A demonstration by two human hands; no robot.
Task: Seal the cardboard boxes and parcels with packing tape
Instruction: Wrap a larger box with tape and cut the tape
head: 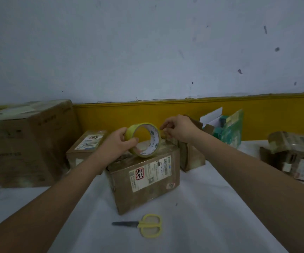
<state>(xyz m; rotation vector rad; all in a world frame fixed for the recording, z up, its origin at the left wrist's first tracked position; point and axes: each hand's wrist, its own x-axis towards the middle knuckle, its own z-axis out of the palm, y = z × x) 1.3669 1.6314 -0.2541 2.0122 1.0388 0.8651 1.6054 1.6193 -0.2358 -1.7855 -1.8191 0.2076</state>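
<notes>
A roll of yellowish packing tape (155, 141) is held upright over a brown cardboard box (145, 181) with a shipping label on its front, in the middle of the white table. My left hand (116, 145) grips the roll's left rim, thumb across the front. My right hand (178, 131) is at the roll's right edge, thumb and fingers pinched together at the tape's outer layer. Whether a tape end is lifted is not visible.
Yellow-handled scissors (144, 225) lie on the table (211, 207) in front of the box. A large carton (29, 143) stands at the left, a small labelled box (85, 147) beside it. More parcels (293, 156) and a green packet (231, 128) sit at the right.
</notes>
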